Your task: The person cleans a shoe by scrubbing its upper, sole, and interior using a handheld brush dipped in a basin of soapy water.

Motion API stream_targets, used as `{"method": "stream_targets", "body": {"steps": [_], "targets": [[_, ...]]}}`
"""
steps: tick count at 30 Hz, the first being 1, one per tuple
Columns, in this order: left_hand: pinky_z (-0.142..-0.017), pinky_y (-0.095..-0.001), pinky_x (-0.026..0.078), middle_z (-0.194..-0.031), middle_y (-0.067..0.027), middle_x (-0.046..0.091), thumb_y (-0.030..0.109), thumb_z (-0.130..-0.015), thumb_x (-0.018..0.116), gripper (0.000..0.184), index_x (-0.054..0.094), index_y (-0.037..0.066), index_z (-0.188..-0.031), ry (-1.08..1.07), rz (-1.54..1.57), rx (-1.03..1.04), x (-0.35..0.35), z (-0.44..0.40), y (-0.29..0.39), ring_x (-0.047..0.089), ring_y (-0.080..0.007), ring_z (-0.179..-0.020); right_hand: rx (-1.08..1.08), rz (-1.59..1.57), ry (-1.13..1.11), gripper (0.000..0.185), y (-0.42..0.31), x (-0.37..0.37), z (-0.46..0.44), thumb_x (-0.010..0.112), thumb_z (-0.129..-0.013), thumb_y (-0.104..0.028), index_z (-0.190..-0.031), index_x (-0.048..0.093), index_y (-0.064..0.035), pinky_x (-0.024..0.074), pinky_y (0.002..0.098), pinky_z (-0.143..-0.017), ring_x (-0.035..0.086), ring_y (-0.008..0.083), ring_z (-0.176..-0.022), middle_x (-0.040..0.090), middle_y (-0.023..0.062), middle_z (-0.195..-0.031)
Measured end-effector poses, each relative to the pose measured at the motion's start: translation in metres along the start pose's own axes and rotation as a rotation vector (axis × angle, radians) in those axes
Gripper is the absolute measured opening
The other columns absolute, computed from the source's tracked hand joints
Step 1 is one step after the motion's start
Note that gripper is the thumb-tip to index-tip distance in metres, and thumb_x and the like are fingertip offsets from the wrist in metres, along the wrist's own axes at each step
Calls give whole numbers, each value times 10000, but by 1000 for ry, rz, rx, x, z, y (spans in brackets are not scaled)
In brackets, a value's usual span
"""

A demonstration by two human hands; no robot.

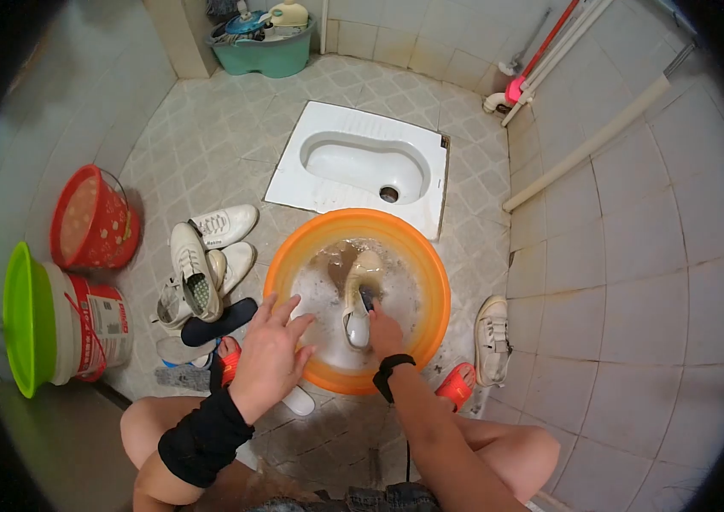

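An orange basin (pixel 440 299) holds cloudy, sudsy water. In it lies a pale shoe (pixel 357 330), partly under water, its opening toward me. My right hand (pixel 384 331) is at the shoe's right side, fingers closed round a small dark thing that touches the shoe; I cannot make out what it is. Over the basin's left rim, my left hand (pixel 272 354) is raised with its fingers spread and nothing in it.
Several white shoes (pixel 224 225) and dark insoles (pixel 218 324) lie left of the basin. Another shoe (pixel 493 341) stands by the right wall. Beyond are a squat toilet (pixel 294 175), a red bucket (pixel 80 218), a white bucket (pixel 67 324) and a green tub (pixel 268 58).
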State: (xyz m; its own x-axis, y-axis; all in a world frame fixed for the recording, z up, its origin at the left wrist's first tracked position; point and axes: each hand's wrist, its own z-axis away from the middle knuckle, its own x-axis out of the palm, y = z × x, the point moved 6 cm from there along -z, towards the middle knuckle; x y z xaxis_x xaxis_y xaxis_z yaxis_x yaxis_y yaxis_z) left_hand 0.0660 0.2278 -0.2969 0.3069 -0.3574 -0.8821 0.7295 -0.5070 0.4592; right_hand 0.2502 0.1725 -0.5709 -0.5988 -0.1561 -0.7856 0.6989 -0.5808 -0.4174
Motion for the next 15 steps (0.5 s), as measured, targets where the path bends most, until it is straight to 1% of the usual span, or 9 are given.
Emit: {"method": "stream_targets", "body": {"steps": [3, 4, 6, 8, 9, 11, 12, 14, 15], "targets": [[-986, -439, 331, -1177, -216, 498, 100, -696, 669, 382, 587, 42, -1065, 30, 50, 45, -2, 0, 5, 412, -429, -1135, 36, -113, -49, 408, 11, 4, -3, 347, -940, -296, -1319, 397, -151, 441, 475, -756, 579, 384, -850, 616, 220, -911], [-986, -439, 331, -1177, -216, 498, 100, -696, 669, 382, 587, 42, -1065, 32, 52, 48, -3, 1, 6, 412, -429, -1135, -11, -126, -43, 417, 14, 9, -7, 357, -938, -306, -1318, 395, -138, 442, 467, -772, 574, 388, -878, 610, 226, -942], [-976, -428, 369, -1221, -163, 483, 109, -697, 687, 400, 578, 66, -1080, 1, -7, 18, -2, 0, 7, 406, -394, -1168, -58, -131, -33, 428, 16, 8, -9, 366, -935, -316, -1317, 394, -125, 443, 459, -787, 569, 392, -907, 603, 233, -974], [-974, -427, 371, -1221, -162, 484, 108, -698, 687, 399, 578, 67, -1079, 10, -2, 18, -2, 0, 6, 407, -392, -1169, 119, -358, 190, 533, 15, -15, 6, 509, -862, -389, -1274, 426, -62, 446, 441, -807, 561, 385, -963, 599, 237, -1015], [-973, -426, 374, -1220, -160, 486, 108, -698, 686, 398, 578, 68, -1079, 13, -1, 16, -2, 0, 5, 408, -390, -1169, 117, -357, 189, 533, 8, -23, 12, 509, -862, -389, -1274, 426, -62, 446, 441, -807, 561, 385, -963, 599, 237, -1015], [-971, -428, 375, -1220, -159, 487, 106, -701, 684, 397, 577, 71, -1082, 7, 3, 10, -1, 1, 6, 409, -389, -1171, 375, -313, 166, 677, 12, -30, 25, 671, -728, -422, -1201, 462, 16, 438, 426, -839, 562, 358, -993, 601, 233, -1021], [-970, -429, 376, -1220, -158, 489, 103, -703, 681, 397, 576, 73, -1084, -1, 8, 7, -1, 1, 6, 409, -387, -1172, 374, -315, 161, 677, 20, -21, 22, 671, -728, -422, -1201, 462, 16, 438, 426, -839, 562, 358, -993, 601, 233, -1021], [-972, -428, 376, -1222, -155, 490, 102, -707, 678, 395, 575, 73, -1087, -10, 0, 1, 3, 2, 5, 409, -386, -1174, 400, -534, 64, 721, 48, 14, 9, 760, -635, -362, -1148, 470, 54, 466, 408, -802, 600, 343, -915, 600, 233, -1017], [-974, -427, 375, -1225, -153, 491, 101, -710, 675, 394, 573, 73, -1090, -17, -6, 0, 6, 2, 4, 408, -386, -1177, 400, -537, 58, 721, 46, 10, 10, 760, -635, -362, -1148, 470, 54, 466, 408, -802, 600, 343, -915, 600, 233, -1017]]}}
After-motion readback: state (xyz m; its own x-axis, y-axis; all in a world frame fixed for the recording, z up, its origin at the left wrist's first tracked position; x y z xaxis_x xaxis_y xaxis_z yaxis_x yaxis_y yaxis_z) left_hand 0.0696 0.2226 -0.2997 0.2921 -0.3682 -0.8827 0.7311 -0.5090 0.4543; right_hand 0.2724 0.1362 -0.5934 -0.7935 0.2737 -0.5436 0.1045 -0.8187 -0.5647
